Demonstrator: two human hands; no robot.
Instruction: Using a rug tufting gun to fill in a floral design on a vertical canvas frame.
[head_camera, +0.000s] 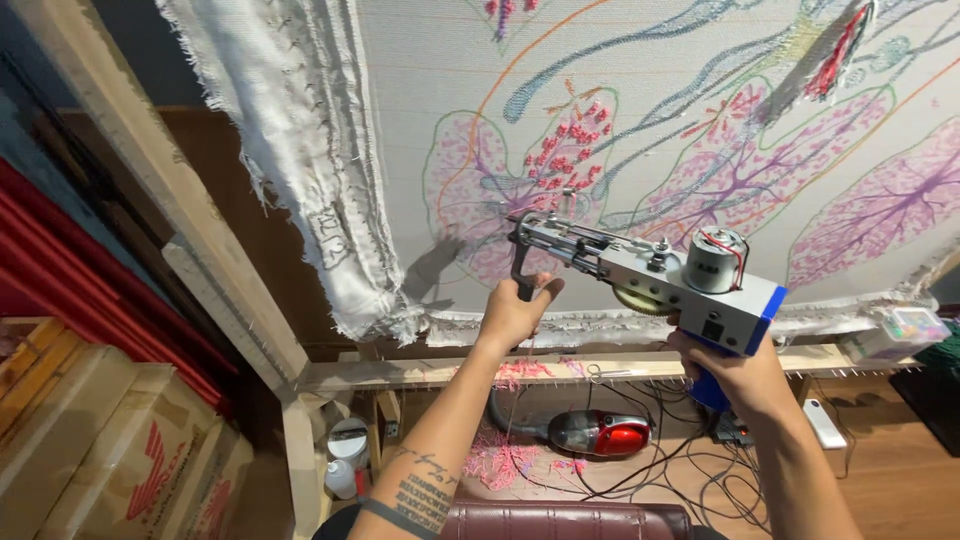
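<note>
- Nearest my camera, at the bottom centre of the frame, I see the dark red padded leather seat top (565, 520), with my tattooed left forearm rising above it.
- My left hand (515, 312) sits just left of centre, fingers wrapped tight around the dark front handle of the grey metal tufting gun with a blue grip (640, 272).
- My right hand (735, 375), right of centre, is closed around the gun's blue rear grip; I cannot tell where the index finger rests.
- The gun lies tilted across mid-frame, its needle end touching or almost touching the stretched off-white backing cloth drawn with purple leaves and pink berries (560, 175); I cannot tell which.
- The cloth fills the upper right, pinned on a pale wooden frame (200, 250), whose bar crosses the left of the frame.
- Below the hands, at lower centre, a red and silver handheld vacuum cleaner (598, 434) lies on the floor among black cables and pink yarn scraps (500, 462).
- A brown cardboard box with a red print (130, 470) stands at lower left.
</note>
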